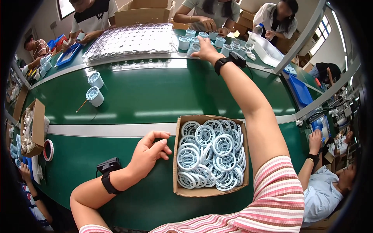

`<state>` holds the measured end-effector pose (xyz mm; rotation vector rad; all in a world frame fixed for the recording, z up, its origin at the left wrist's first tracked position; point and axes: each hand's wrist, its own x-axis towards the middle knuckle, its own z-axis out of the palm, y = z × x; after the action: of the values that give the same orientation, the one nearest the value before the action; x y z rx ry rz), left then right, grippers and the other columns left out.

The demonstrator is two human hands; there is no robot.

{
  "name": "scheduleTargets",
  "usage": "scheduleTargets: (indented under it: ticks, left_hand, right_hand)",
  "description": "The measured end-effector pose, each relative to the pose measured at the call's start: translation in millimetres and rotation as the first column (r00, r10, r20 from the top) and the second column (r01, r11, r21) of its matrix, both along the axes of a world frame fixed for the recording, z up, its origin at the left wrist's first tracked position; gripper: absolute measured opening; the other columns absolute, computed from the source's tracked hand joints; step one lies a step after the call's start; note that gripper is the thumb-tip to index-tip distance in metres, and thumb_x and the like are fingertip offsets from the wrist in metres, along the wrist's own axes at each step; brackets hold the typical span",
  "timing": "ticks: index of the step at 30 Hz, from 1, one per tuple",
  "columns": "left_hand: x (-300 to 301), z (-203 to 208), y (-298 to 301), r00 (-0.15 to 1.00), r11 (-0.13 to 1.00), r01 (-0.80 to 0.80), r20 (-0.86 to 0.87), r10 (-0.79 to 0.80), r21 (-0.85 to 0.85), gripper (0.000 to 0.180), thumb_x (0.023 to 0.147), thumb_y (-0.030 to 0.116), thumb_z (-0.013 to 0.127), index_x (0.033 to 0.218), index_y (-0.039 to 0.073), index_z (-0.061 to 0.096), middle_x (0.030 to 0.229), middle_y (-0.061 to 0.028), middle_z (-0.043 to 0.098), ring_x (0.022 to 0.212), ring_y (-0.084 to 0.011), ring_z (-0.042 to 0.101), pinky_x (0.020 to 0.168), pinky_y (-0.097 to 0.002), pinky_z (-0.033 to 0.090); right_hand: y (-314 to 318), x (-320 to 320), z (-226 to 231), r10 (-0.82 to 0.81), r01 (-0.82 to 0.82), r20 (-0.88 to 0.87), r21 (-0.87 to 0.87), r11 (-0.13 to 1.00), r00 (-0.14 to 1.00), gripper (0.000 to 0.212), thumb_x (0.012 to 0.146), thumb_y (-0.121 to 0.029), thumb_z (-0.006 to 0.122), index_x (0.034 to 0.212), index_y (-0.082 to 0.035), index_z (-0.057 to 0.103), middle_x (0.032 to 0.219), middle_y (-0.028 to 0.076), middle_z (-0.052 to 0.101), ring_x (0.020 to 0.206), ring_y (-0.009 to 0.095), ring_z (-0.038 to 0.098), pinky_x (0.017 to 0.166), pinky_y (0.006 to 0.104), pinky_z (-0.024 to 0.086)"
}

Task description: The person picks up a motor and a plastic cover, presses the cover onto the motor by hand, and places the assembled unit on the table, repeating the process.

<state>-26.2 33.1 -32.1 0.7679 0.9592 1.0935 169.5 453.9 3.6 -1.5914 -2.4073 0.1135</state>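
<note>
Your right hand (204,47) is stretched across the glossy green work surface (155,93) to a cluster of pale blue plastic cups (184,42) at the far side, its thumb and fingers curved, partly open, about one of them; you cannot tell from this view whether they grip it. Your left hand (149,150) is empty, fingers loosely bent, just beside the left wall of an open brown cardboard carton (211,192) heaped with light blue spoked plastic rings (204,135). That carton stands between your arms, with your right forearm passing along its right side. Beyond the cups, a co-worker's hands (211,24) are busy close to your fingers, so that side is crowded; a white plastic bin (268,54) and a slanting grey metal post (301,42) stand to the right of your wrist. Left of the cups lies a broad stack of clear moulded plastic sheets (130,40), and nearer you two pale blue plastic cylinders (94,95) sit apart from the rest. At your far left are a small filled cardboard box (39,126) and, just beside it, a pink-and-white tape roll (48,150)
</note>
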Motion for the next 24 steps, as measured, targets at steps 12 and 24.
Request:
scheduleTargets:
  ticks: [12,24]
  left_hand:
    - [7,-4,-5,0.848,0.849,0.27,-0.53,0.014,0.455,0.095,0.093,0.026,0.068,0.162,0.002,0.007,0.161,-0.0204,0.024,0.148,-0.033,0.031,0.119,-0.0463,0.027]
    - [7,7,-11,0.814,0.852,0.246,-0.575,0.078,0.463,0.094,0.088,0.029,0.07,0.16,0.001,0.017,0.158,-0.0225,0.026,0.143,-0.0352,0.033,0.118,-0.0458,0.027]
  right_hand:
    - [62,121,-19,-0.376,0.363,0.05,0.166,0.917,0.925,0.087,0.083,-0.068,0.068,0.151,-0.02,0.043,0.154,0.022,0.035,0.142,0.045,0.034,0.119,0.0491,0.031]
    - [57,134,-31,-0.22,0.238,-0.109,0.2,0.95,0.969,0.07,0.07,-0.06,0.08,0.116,-0.011,0.059,0.133,0.015,0.046,0.127,0.039,0.045,0.11,0.0488,0.038]
